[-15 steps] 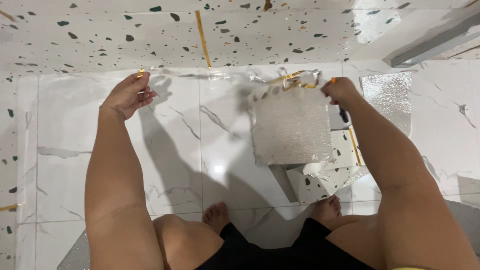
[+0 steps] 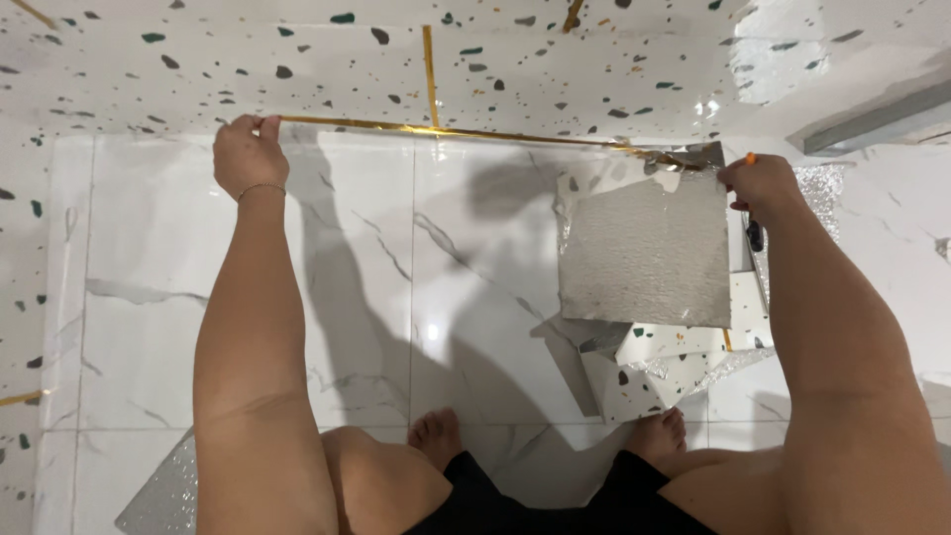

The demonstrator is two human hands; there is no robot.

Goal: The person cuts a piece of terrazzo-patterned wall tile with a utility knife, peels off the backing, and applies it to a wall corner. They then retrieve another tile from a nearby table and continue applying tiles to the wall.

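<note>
The gold strip (image 2: 466, 129) is now lying stretched along the seam where the marble floor (image 2: 396, 297) meets the speckled wall (image 2: 297, 69); half a second ago it was not drawn out. The left hand (image 2: 248, 154) is pinching its left end, the right hand (image 2: 758, 183) is gripping its right end, beside the silver sheet (image 2: 644, 263).

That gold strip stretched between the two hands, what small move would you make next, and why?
Probably press it flat. The left hand pins one end of the gold strip at the wall's foot; the right hand holds the other end, which looks slightly lifted.
</note>
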